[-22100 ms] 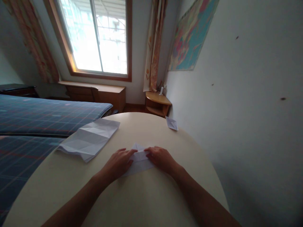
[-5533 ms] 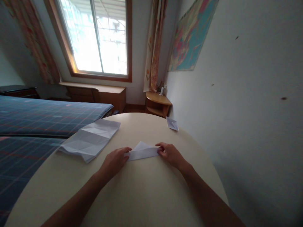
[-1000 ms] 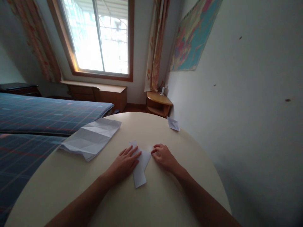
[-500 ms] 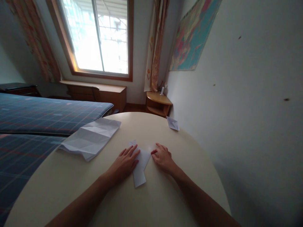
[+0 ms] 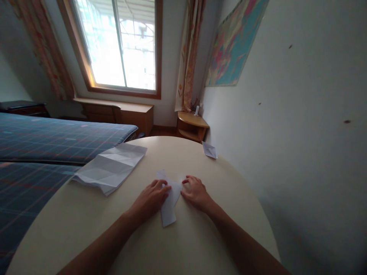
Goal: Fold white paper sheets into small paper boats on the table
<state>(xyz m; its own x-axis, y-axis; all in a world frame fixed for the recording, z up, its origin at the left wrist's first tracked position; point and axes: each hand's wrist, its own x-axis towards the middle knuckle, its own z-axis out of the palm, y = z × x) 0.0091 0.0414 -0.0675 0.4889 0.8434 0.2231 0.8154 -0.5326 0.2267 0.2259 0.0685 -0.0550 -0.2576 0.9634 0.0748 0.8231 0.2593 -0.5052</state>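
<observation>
A folded piece of white paper [image 5: 171, 196] lies on the round cream table in front of me, with a strip towards me and a pointed corner to the right. My left hand [image 5: 153, 195] is at its left side, fingers bent and closed on the paper's edge; part of the fold is hidden under them. At the right corner is my right hand [image 5: 196, 193], its thumb and forefinger parted around the tip, with no grip visible.
Larger creased white sheets [image 5: 114, 166] lie at the table's left, overhanging its edge. A small folded paper piece [image 5: 210, 150] sits at the far right rim. A bed [image 5: 57, 141] stands left of the table [image 5: 229, 217], a wall [image 5: 301, 152] right.
My left fingers, flat on the paper before, have drawn back and curled at its left side. My right thumb and forefinger have parted at the corner. The paper has shifted slightly.
</observation>
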